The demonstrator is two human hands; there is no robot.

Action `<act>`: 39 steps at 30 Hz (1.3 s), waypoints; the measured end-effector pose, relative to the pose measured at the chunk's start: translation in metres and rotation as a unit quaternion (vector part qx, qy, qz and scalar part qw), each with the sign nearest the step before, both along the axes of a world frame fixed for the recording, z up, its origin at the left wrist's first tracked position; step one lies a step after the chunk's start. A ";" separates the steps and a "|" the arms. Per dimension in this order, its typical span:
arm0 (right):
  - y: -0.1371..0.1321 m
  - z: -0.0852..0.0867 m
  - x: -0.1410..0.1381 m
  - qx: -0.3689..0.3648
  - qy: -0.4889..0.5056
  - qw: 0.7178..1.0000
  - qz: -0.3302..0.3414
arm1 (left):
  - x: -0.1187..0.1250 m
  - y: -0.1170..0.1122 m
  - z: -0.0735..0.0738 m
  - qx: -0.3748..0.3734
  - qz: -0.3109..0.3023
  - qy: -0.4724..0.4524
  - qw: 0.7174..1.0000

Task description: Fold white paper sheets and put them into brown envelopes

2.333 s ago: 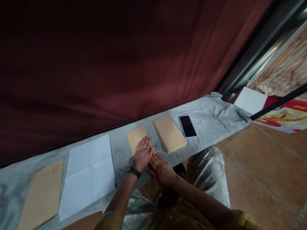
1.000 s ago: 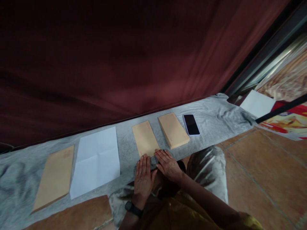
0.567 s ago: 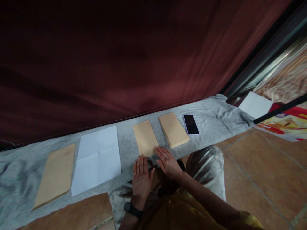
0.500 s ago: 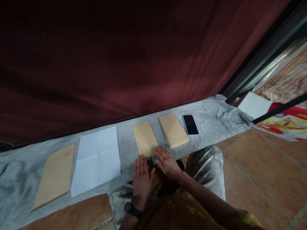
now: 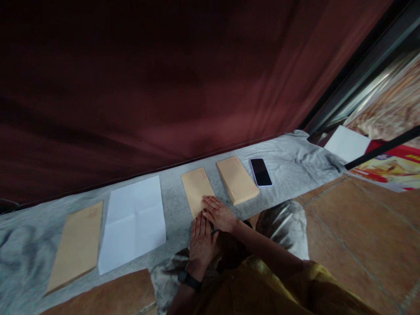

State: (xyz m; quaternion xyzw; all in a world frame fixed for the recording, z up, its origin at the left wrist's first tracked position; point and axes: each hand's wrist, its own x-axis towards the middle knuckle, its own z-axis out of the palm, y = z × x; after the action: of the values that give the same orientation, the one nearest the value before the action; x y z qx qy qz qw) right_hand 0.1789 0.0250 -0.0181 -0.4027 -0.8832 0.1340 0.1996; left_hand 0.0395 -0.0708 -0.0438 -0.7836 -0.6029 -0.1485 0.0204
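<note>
— Grip first: what are the hands doing?

— Neither closes on anything. The right hand point(image 5: 219, 214) lies open, palm down, on the near end of the middle tan paper envelope point(image 5: 196, 187). The left hand point(image 5: 201, 238) is flat too, with its fingers stretched toward that same end, just under the right one. I cannot tell whether its fingertips touch the paper.

— Where does that envelope lie?

— Flat on the grey cloth point(image 5: 288, 159) spread over the floor. It sits between the creased white sheet of paper point(image 5: 134, 221) and the stack of tan envelopes point(image 5: 236, 180), apart from both.

— How would you press it well?

— With flat palms and even weight, stroking along its length, I'd judge. The cloth looks soft, so a sideways shove could wrinkle it and skew the envelope.

— And room to move?

— The gap to the stack on the right is narrow; the strip toward the sheet is wider. Ahead, the dark red curtain point(image 5: 164, 87) closes off the cloth's far edge. The black phone point(image 5: 260, 172) lies beyond the stack, and a single tan envelope point(image 5: 77, 245) lies far left. The cloth's near edge runs by the wrists, and terracotta floor tiles point(image 5: 344, 227) lie to the right of it.
</note>
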 end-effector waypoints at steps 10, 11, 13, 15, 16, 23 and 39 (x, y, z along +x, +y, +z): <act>0.046 -0.004 -0.008 0.011 -0.024 1.000 0.000 | 0.002 0.001 0.007 0.005 -0.004 0.002 1.000; 0.051 -0.004 -0.009 0.012 -0.026 1.000 0.000 | 0.002 0.001 0.007 0.005 -0.005 0.000 1.000; 0.061 -0.004 -0.013 0.015 -0.031 0.999 -0.003 | 0.001 0.001 0.007 0.004 -0.004 -0.003 1.000; 0.070 -0.005 -0.016 0.021 -0.033 0.999 -0.008 | 0.001 0.001 0.006 0.003 -0.004 -0.003 1.000; 0.074 -0.005 -0.018 0.024 -0.033 0.999 -0.011 | 0.001 0.001 0.006 0.004 -0.004 -0.003 1.000; 0.086 -0.004 -0.022 0.020 -0.036 0.999 -0.033 | 0.002 0.001 0.004 0.013 -0.005 0.009 1.000; -0.032 -0.003 0.030 0.009 -0.014 1.000 -0.003 | 0.004 0.000 0.009 -0.008 -0.004 0.011 1.000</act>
State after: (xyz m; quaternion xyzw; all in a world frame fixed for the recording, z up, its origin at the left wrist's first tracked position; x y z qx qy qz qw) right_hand 0.2088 -0.0069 -0.0215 -0.4055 -0.8858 0.1193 0.1915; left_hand 0.0430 -0.0703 -0.0350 -0.7880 -0.6004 -0.1349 0.0201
